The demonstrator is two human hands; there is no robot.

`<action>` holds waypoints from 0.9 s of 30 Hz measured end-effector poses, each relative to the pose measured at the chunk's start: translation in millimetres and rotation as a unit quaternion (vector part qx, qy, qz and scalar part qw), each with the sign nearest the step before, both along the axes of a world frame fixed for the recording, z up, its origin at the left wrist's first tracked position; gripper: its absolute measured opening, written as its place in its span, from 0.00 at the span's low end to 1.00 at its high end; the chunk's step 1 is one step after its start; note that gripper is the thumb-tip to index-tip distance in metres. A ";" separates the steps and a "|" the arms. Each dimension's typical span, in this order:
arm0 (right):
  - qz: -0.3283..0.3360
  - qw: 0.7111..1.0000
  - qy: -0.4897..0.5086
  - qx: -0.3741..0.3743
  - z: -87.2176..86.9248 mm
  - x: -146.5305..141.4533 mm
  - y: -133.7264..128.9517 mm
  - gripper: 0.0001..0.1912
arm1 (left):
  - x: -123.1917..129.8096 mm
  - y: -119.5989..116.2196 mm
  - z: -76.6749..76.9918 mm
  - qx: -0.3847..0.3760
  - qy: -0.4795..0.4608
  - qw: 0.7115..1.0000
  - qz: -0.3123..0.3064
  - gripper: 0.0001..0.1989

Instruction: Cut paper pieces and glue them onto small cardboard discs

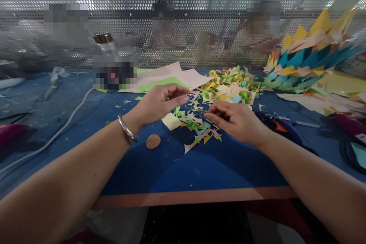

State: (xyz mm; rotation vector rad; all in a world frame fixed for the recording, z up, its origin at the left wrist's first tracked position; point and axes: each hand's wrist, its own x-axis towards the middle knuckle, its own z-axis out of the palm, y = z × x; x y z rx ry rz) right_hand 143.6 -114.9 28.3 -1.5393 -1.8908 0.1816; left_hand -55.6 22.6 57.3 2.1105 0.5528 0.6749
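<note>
One thin metal tool [201, 111] is gripped in the right hand [236, 122] over paper scraps [193, 124], back from the near edge's middle on the desk [177, 171], while the left hand [160, 103] curves nearby, whether pinching anything unclear.

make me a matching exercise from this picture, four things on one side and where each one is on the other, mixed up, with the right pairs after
Things
1. silver metal bracelet
2. round brown ribbed disc
3. slim metal tool
4. long white cable

Places
A. held in the right hand
B. running across the left side of the blue tabletop
C. around the wrist of the left hand
D. lying flat near a pale yellow square of paper

Right pairs: 1-C, 2-D, 3-A, 4-B
</note>
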 end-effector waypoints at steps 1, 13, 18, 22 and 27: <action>0.000 1.000 -0.016 0.001 -0.4 -0.7 0.6 0.18 | 3.1 -4.9 -2.6 -0.036 0.000 0.999 -0.025 0.16; 0.005 0.993 -0.120 -0.018 -5.8 -6.1 4.0 0.18 | 18.5 -16.1 -12.3 -0.172 0.012 0.982 -0.078 0.03; -0.029 0.994 -0.099 -0.020 -2.7 -2.7 3.5 0.21 | 15.4 -10.1 -13.8 -0.140 -0.043 0.989 0.009 0.02; -0.129 0.986 -0.093 -0.044 2.4 7.4 4.9 0.21 | 12.3 -3.0 -18.2 -0.232 -0.133 0.961 0.064 0.03; -0.222 0.939 -0.233 -0.124 0.1 10.9 5.2 0.17 | 11.9 -9.4 -19.4 -0.325 -0.176 0.926 0.075 0.04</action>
